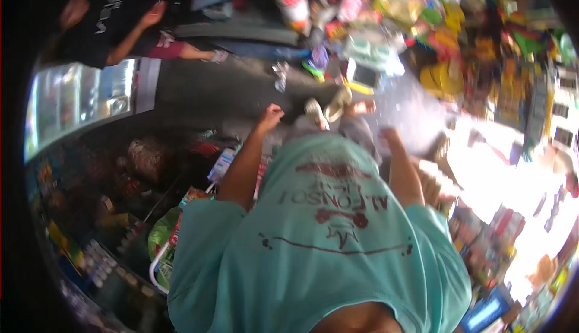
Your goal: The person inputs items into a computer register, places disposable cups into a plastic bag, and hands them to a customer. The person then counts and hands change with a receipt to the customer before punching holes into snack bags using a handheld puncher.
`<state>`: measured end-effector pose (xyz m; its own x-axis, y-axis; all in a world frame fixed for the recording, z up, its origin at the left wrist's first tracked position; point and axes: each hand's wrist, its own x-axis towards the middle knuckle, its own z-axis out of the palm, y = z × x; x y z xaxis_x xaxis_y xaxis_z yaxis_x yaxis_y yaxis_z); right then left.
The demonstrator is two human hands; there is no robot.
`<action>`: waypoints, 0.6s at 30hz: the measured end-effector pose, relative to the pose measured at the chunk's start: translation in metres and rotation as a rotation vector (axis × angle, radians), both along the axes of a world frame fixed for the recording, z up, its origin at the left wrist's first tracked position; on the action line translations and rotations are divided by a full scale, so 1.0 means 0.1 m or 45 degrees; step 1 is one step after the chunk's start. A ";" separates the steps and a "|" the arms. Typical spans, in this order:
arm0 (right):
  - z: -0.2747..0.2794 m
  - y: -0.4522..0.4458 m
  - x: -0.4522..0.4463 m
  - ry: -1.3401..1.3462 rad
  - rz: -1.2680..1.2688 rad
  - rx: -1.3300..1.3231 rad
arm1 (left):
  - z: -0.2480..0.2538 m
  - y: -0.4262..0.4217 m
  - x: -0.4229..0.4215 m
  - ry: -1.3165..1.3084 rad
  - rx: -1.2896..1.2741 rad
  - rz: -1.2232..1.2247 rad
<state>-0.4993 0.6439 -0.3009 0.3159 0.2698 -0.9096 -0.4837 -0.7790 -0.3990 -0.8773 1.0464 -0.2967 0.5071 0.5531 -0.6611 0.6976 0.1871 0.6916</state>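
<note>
My left hand point(271, 116) hangs at the left side of my body with its fingers curled in. I see nothing in it, and it touches nothing. My right hand point(389, 135) hangs on the other side, smeared by motion, its fingers hard to make out. Between the hands is my teal shirt point(319, 224) with dark lettering. Beyond its hem show grey trousers and my feet in light-coloured clogs point(338, 104) on a grey floor point(205, 91).
At upper left another person in a black shirt point(105, 16) sits with a leg stretched out. A glass-fronted case point(84, 101) stands below them. A yellow bucket point(442, 79) and colourful packaged goods point(404, 1) crowd the upper right. A green bag point(161, 236) is near my left arm.
</note>
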 end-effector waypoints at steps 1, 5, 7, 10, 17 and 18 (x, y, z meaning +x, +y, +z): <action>-0.10 -0.06 0.04 -0.004 0.025 -0.040 | 0.27 0.15 0.15 0.110 -0.132 0.106; 0.30 0.01 0.03 0.004 -0.116 -0.094 | 1.00 0.63 0.34 -0.372 -0.415 0.703; 0.41 0.16 0.13 -0.022 -0.068 -0.153 | 1.17 0.89 0.42 -0.727 -0.486 0.997; 0.60 0.28 0.22 -0.090 -0.001 -0.091 | 1.43 1.30 0.48 -1.265 -0.595 1.372; 0.95 0.78 0.43 -0.153 0.101 0.021 | 1.95 1.90 0.49 -1.964 -0.494 1.488; 0.98 0.81 0.45 -0.181 0.125 0.058 | 2.05 1.96 0.48 -2.074 -0.502 1.464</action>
<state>-0.4547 0.7247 -0.2032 0.4109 0.3454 -0.8438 -0.3422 -0.7994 -0.4938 -0.8297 1.2426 -0.0915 0.2254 0.9562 -0.1865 -0.9313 0.2677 0.2469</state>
